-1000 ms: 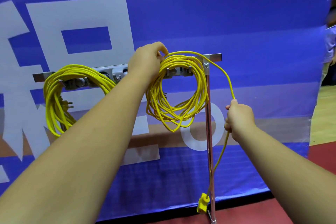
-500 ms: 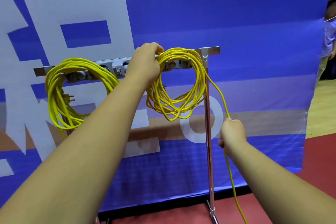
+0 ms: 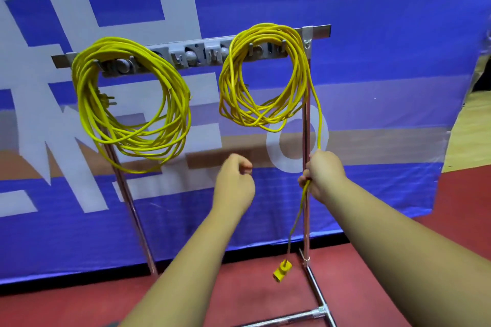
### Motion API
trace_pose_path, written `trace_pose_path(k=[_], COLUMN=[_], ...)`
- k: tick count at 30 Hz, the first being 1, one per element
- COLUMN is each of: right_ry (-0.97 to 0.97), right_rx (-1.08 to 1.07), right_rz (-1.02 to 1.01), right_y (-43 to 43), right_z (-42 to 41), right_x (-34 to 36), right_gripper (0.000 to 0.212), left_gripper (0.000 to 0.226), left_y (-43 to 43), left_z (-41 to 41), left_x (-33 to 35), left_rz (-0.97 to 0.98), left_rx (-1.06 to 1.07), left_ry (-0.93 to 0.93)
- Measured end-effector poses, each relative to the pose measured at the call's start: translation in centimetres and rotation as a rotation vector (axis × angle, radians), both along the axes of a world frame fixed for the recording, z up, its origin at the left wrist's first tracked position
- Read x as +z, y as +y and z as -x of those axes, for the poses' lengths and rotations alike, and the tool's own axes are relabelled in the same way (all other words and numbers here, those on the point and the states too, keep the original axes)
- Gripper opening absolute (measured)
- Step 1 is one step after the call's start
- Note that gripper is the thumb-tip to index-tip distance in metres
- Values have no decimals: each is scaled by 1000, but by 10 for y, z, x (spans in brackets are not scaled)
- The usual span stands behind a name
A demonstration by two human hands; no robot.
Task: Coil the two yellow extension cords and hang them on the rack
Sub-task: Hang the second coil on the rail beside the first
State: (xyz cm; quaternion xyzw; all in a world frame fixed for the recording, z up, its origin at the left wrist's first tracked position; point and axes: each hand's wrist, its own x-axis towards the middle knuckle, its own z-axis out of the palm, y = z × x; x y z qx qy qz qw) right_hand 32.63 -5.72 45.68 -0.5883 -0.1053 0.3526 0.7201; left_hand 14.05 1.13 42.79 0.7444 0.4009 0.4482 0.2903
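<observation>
While 2 yellow cords hang coiled on the rack, 1 tail trails down.
Between the left coil and right coil is open room; the right hand has its grip wrapped round the loose tail beside the right post, socket end dangling near the floor. The left hand, curled on nothing, hovers below that gap.

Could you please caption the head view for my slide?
Left coil and right coil hang on the rack; right hand grips the right coil's dangling tail, left hand holds nothing.
</observation>
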Motion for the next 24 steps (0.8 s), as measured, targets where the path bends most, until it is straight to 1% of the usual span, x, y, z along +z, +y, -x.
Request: trace_pose_path(k=[1,2,3,4,5,7,8,9,10,12,14,16,17,18,19,20,22,24], right_ry=[14,3,16,46,115,207,194,168,135,143,131,-221,-399,-610,-668,-735,-842,-839], right_rx=[13,47,72,83,74,84,86,76,67,0,-45,19,98,117,141,139,123,54], right_rz=[-13,-51,-70,-80,-92,-108,-110,-110,-120,-112,-70,147,301,457,526,551,684,737], right_y=[0,-3,-3,-1,0,3,5,4,4,4,8,6,4,4,1,0,2,5], right_z=[6,13,17,19,22,23,23,23,21,14,4,-3,-4,-5,-5,-4,-2,3], right_x=[3,6,8,6,8,7,6,7,7,5,5,7,11,10,14,16,21,28], right_gripper=[19,22,25,26,25,20,19,19,18,16,20,25,25,22,20,22,26,38], left_gripper=[45,53,59,61,54,24,11,5,8,14,17,16,15,14,15,16,18,18], left_y=[-4,-8,-15,-16,-22,-24,-21,-18,-13,-8,-6,-3,-1,3,5,8,10,8], left_z=[-1,-1,-1,-3,-3,-4,-4,-3,-1,8,20,31,36,40,44,47,52,55], left_x=[-36,-70,-92,-112,-125,-143,-150,-149,-147,-139,-121,-103,-91,-81,-67,-55,-25,5], left_rz=[122,199,245,279,292,339,348,358,377,429,437,460,464,449,418,390,360,335], left_rx=[-174,-319,-420,-476,-505,-463,-430,-402,-382,-360,-324,-265,-238,-222,-220,-228,-256,-279], left_ry=[194,392,552,619,605,491,438,406,379,319,253,147,97,53,27,7,-27,-44])
